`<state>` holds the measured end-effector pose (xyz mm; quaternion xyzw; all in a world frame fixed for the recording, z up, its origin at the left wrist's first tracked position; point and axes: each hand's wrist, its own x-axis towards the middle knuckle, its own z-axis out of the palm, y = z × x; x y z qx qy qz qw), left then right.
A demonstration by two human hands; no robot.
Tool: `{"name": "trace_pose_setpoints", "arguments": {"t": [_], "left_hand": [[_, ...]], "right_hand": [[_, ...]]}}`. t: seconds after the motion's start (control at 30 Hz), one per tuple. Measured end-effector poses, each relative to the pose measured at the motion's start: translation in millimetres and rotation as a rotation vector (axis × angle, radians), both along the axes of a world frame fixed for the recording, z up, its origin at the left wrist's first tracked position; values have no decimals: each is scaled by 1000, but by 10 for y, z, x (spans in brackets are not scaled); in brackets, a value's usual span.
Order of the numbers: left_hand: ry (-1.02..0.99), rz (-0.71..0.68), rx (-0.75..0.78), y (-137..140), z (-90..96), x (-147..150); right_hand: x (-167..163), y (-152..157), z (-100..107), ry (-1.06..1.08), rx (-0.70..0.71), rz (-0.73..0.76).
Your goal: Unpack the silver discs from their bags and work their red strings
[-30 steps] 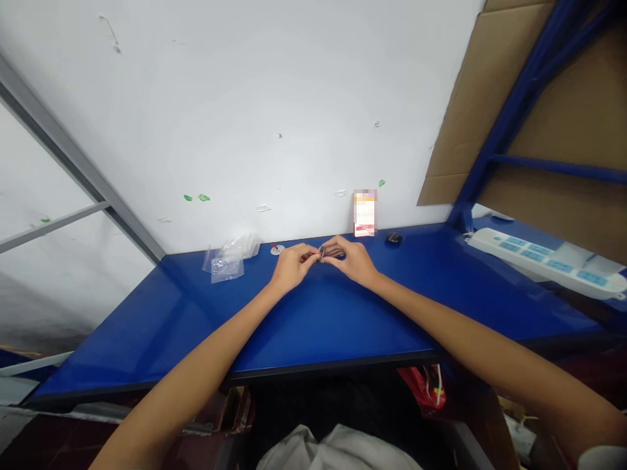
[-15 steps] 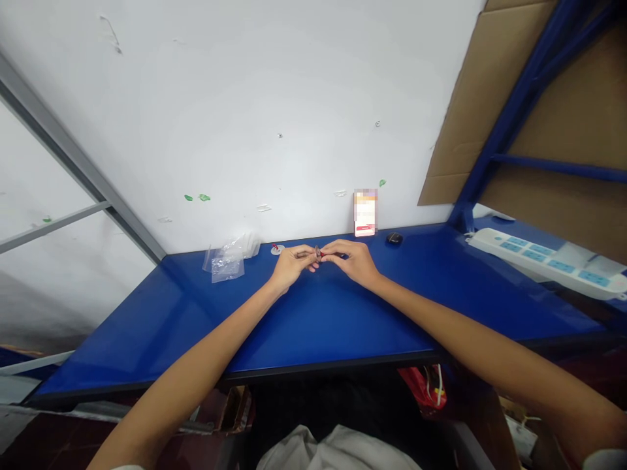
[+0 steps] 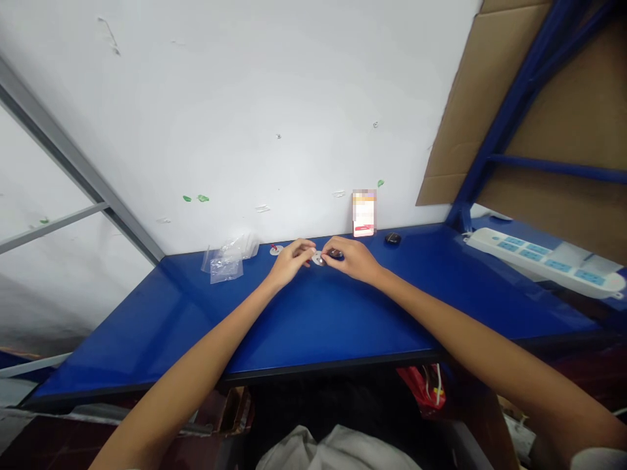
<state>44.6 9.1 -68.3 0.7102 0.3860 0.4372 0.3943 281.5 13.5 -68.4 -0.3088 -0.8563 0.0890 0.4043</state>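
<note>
A small white disc [image 3: 317,255] lies between my two hands, low over the back part of the blue table. My left hand [image 3: 292,260] has its thumb and fingers closed at the disc's left edge. My right hand [image 3: 353,258] is in a pinch at the disc's right side, where a small shiny piece [image 3: 322,262] shows by the fingertips; its kind is too small to tell. Something dark [image 3: 336,253] is partly hidden under my right fingers. Just left of my left hand, another white disc [image 3: 277,250] with a red piece on it rests on the table.
Clear plastic bags [image 3: 228,262] lie on the blue table [image 3: 313,320] at the left. A phone [image 3: 363,219] with a lit screen leans on the white wall, beside a small black object [image 3: 392,239]. A white power strip [image 3: 543,261] sits at the right.
The disc between my hands has turned from nearly edge-on to showing its white face. My fingertips have moved slightly apart. The camera view has shifted a little.
</note>
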Motion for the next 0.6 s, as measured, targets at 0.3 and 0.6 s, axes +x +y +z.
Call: {"name": "trace_pose_setpoints", "arguments": {"t": [0.3, 0.6], "left_hand": [[439, 37, 515, -72, 12, 41], [356, 249, 465, 91, 33, -81]], "right_hand": [[-12, -28, -5, -65, 36, 21], [-29, -24, -8, -21, -14, -2]]}}
